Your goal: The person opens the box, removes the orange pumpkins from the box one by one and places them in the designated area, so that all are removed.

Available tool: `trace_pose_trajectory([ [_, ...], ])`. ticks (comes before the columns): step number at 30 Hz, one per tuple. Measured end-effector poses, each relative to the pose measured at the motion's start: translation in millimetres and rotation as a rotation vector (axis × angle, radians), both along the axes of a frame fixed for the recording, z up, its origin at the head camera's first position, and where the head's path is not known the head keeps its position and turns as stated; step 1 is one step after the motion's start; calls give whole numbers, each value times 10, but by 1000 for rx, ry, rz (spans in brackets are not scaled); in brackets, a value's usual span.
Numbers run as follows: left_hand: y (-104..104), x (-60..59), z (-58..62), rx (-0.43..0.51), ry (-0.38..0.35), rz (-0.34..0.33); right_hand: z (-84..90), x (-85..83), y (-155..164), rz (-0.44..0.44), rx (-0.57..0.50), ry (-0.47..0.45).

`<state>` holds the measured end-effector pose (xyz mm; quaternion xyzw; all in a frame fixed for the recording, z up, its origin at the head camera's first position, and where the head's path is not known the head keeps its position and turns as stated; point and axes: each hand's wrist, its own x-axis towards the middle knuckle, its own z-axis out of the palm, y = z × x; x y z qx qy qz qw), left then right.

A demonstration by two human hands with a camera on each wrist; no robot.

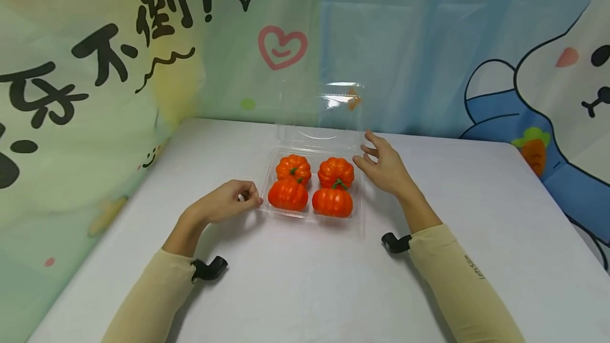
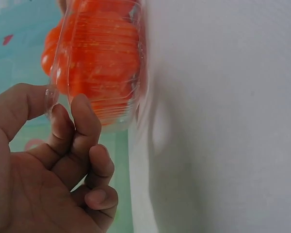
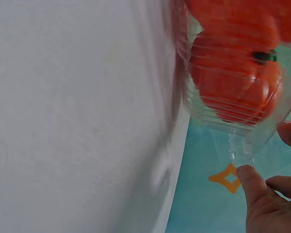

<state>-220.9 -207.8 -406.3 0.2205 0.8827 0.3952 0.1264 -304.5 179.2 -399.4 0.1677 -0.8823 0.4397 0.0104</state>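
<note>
A clear plastic clamshell box [image 1: 311,216] sits on the table with several small orange pumpkins [image 1: 288,195] in its base. Its transparent lid [image 1: 305,134] stands raised at the back. At the front left corner, my left hand [image 1: 230,201] pinches the rim between thumb and fingers; the left wrist view shows the thumb [image 2: 31,102] on the rim's edge. My right hand [image 1: 383,165] is at the back right side, fingers loosely extended. In the right wrist view its index fingertip [image 3: 246,171] touches the lid's edge, with the thumb beside the base's rim.
A white-covered table [image 1: 305,279] lies under the box. Behind it hangs a printed cloth backdrop [image 1: 391,41] with a cartoon animal and lettering. Black wrist camera mounts [image 1: 209,269] stick out from both beige sleeves [image 1: 464,279].
</note>
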Motion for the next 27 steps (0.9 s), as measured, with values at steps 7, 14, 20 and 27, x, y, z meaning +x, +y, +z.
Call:
trace_pose_trajectory([
  [7, -10, 43, 0, -19, -16, 10, -53, -23, 22, 16, 56, -16],
  [14, -7, 71, 3, -15, -10, 12, -80, -20, -2, 35, 106, -32],
  [20, -9, 67, -1, -8, 3, 3, -87, -6, -19, 32, 191, -37],
  [27, -19, 72, -3, -7, 0, -2, -92, 32, -60, 24, 290, 78],
])
